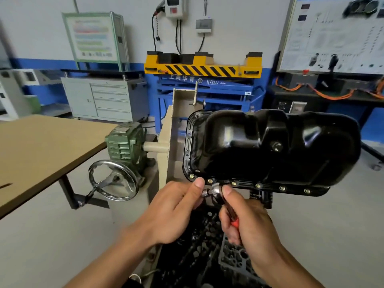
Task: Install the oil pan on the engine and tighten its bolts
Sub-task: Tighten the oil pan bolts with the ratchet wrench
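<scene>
As the right hand (pixel 245 221) grips the ratchet (pixel 215 192), its handle barely shows.

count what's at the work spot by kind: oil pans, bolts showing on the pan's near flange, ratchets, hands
glossy black metal oil pan: 1
gold-coloured bolts on its near flange: 6
chrome ratchet with red handle: 1
hands: 2, the left hand and right hand, both holding the ratchet
total: 10
</scene>
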### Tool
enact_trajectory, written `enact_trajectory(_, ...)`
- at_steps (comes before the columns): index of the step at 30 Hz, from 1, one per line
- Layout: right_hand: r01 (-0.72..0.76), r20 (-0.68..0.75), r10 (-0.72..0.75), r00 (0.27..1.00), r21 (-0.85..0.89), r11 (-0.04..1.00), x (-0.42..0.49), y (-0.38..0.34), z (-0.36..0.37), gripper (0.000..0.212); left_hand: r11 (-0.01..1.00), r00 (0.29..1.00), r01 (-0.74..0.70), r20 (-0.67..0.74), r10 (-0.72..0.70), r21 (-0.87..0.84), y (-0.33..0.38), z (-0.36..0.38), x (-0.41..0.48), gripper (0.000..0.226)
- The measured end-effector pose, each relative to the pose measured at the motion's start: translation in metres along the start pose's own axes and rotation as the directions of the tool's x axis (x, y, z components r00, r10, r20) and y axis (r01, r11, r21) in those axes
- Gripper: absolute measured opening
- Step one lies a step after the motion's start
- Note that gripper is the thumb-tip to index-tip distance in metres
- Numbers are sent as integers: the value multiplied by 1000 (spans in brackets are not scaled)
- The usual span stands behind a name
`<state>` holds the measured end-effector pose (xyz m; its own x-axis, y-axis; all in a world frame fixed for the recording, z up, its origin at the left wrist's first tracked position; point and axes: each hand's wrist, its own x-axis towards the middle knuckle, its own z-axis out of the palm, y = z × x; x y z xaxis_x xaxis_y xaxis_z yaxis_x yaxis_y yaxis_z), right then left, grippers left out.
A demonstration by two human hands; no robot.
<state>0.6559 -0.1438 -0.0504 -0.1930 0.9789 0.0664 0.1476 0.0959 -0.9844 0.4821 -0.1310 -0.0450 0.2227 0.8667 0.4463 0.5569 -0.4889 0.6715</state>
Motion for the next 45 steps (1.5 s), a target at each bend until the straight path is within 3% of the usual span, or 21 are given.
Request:
enact_trajectory(6,33,35,-33,999,7,999,-2,-3,-13,79,999,999,-41,4,41,26,11,6,3,63)
enact_trajectory(9,140,78,-131,988,-122,983,-3,-22,-33,77,997,996,-77,34,78,-20,31,3,13,64)
enact_trajectory(12,298,107,-279,954,-289,910,1,-67,-61,77,986,987,-143,66,149,-85,57,-13,36,65)
enact_trajectory(16,505,226,-454,862,-470,724,13,-147,-88,76,950,971,-210,61,230,-231,97,-43,75,66)
enact_trajectory(18,590,282,-529,800,-528,611,23,-188,-95,74,910,955,-265,43,293,-318,117,-57,99,71)
enact_trajectory(21,651,291,-680,673,-669,358,54,-244,-100,73,819,950,-277,-18,311,-503,137,-75,143,66)
enact_trajectory(24,575,157,-899,408,-810,119,106,-274,-109,57,737,965,-259,-136,224,-625,141,-81,192,54)
enact_trajectory(25,534,76,-945,318,-838,112,126,-276,-112,53,709,967,-256,-175,186,-657,137,-80,206,52)
enact_trajectory(26,525,-51,-958,281,-828,199,147,-273,-114,52,672,966,-256,-214,147,-695,131,-76,218,49)
enact_trajectory(27,547,-213,-918,335,-749,373,167,-270,-113,53,640,962,-262,-251,111,-722,123,-71,227,46)
enact_trajectory(29,501,-409,-643,648,-407,764,200,-259,-107,57,607,953,-273,-296,64,-746,104,-57,240,39)
enact_trajectory(30,404,-415,-472,778,-245,881,214,-252,-103,61,594,951,-273,-304,50,-757,93,-48,243,36)
enact_trajectory(32,262,-352,-281,893,-102,960,236,-234,-93,67,570,951,-272,-305,38,-776,70,-32,245,31)
enact_trajectory(34,235,-269,-252,929,-94,967,250,-224,-83,67,558,947,-282,-319,33,-780,51,-21,244,30)
enact_trajectory(37,264,-180,-252,951,51,963,263,-222,-68,52,545,935,-318,-351,46,-776,37,-15,245,37)
enact_trajectory(41,327,-138,-299,944,283,901,273,-217,-54,45,581,923,-356,-374,94,-732,32,-12,247,36)
enact_trajectory(45,369,4,-414,910,448,815,271,-216,-55,38,548,897,-421,-419,137,-723,26,-10,248,34)
